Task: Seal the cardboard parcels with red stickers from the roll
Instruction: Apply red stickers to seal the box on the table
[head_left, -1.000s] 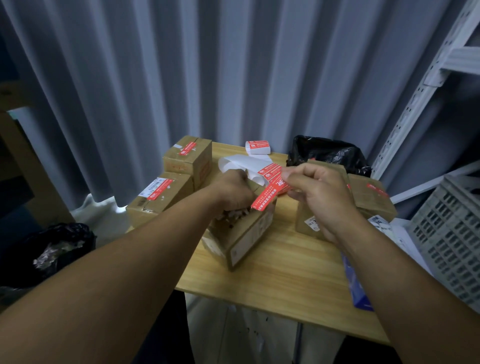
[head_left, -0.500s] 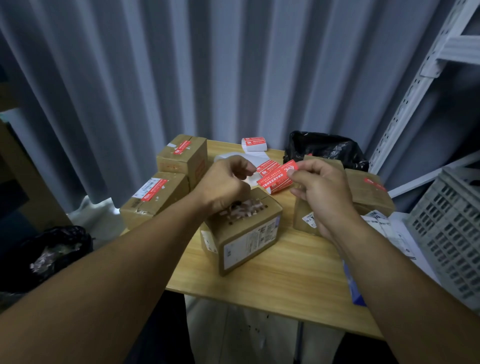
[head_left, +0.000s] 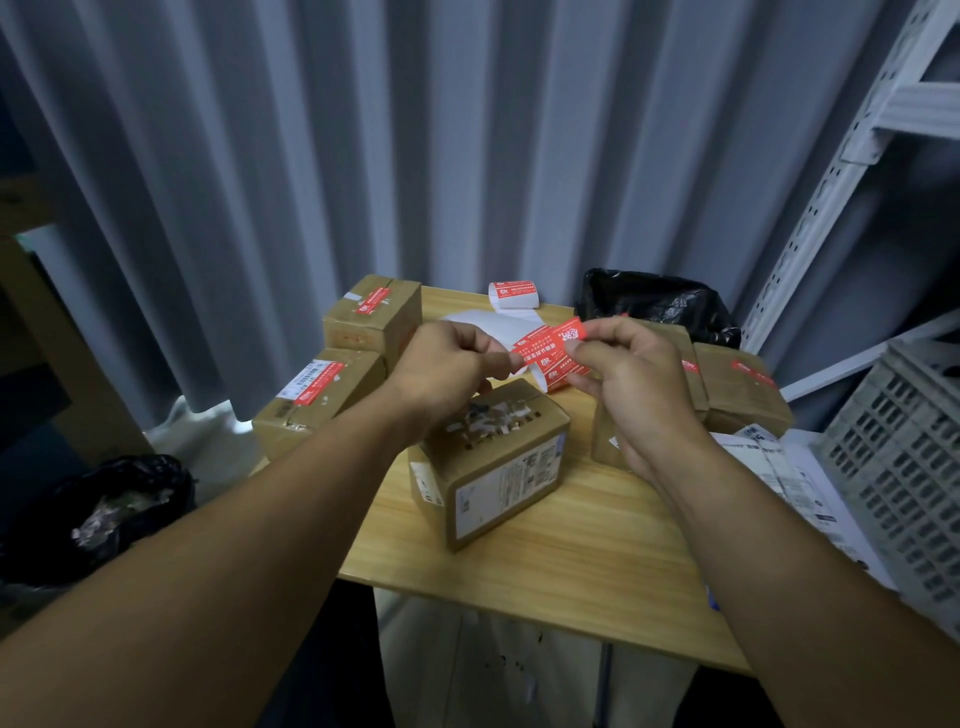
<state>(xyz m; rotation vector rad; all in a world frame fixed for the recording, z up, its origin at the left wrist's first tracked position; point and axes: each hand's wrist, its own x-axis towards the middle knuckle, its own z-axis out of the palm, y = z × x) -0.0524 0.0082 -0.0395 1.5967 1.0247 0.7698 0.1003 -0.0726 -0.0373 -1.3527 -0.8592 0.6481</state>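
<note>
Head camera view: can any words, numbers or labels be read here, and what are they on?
None can be read.
Red sticker strip: white characters, blurred.
Sticker roll: print too small.
White label on the middle parcel: too small.
Label on the left parcel: blurred.
Papers: too small.

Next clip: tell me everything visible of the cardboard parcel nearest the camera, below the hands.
The nearest parcel is a brown cardboard box standing on the wooden table, one corner toward the camera. Its top bears patchy white torn-label remains; its right face carries a white printed label, its left a smaller one. No red sticker shows on it. The left hand and right hand pinch the sticker strip above its far edge; contact with it is unclear.
</note>
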